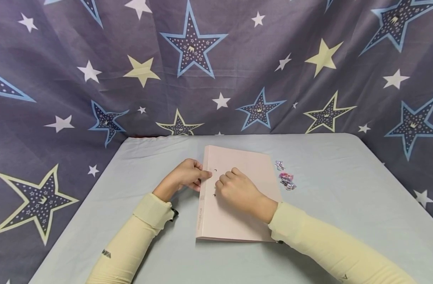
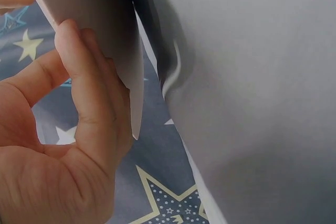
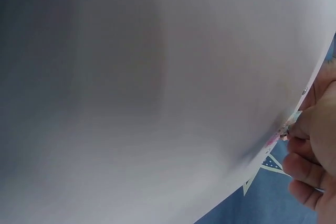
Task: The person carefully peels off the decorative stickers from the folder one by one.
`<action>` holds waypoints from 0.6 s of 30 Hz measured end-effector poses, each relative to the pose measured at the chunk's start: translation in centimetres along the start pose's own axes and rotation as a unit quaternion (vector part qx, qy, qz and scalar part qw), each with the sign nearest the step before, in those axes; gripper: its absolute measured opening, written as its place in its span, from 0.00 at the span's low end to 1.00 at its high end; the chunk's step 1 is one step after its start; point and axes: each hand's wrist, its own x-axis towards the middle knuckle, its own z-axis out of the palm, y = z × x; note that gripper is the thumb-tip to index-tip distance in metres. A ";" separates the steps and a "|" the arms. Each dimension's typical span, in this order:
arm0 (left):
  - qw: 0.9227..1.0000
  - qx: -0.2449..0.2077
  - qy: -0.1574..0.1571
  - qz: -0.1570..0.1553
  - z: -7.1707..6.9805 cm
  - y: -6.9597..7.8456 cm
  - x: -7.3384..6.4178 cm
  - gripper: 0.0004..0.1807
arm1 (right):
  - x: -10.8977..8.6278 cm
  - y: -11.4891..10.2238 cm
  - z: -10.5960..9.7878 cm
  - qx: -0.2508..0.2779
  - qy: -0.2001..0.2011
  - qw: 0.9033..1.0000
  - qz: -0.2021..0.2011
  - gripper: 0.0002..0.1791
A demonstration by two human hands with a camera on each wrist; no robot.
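Note:
A pale pink file folder (image 1: 244,161) lies closed on the table, with its spine on the left and two small metal rivets near it. My left hand (image 1: 188,173) grips the spine edge, thumb on the cover and fingers at the side; the left wrist view shows those fingers (image 2: 94,93) against the folder. Over the cover, close to the rivets, is my right hand (image 1: 237,189) with curled fingers. In the right wrist view its fingertips pinch a small pink-and-white piece (image 3: 282,134) at the cover's surface. The fingers hide most of it, so its kind is unclear.
To the folder's right lie small shiny pieces: a purplish one (image 1: 279,165) and a pink and silver cluster (image 1: 287,180). A light grey cloth covers the table (image 1: 319,165). Behind it hangs a dark star-patterned curtain (image 1: 237,51).

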 end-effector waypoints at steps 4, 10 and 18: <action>1.000 -0.002 0.000 -0.002 -0.1 0.1 -0.1 0.15 | 0.0 0.2 -0.1 0.001 0.010 1.000 0.004 0.04; 1.000 -0.001 0.000 -0.002 -0.1 0.1 -0.1 0.15 | 0.0 0.6 -0.1 0.012 0.013 1.000 0.015 0.05; 1.000 -0.005 0.003 -0.001 0.1 0.1 -0.1 0.14 | 0.0 1.2 -0.4 0.029 0.012 0.999 0.038 0.03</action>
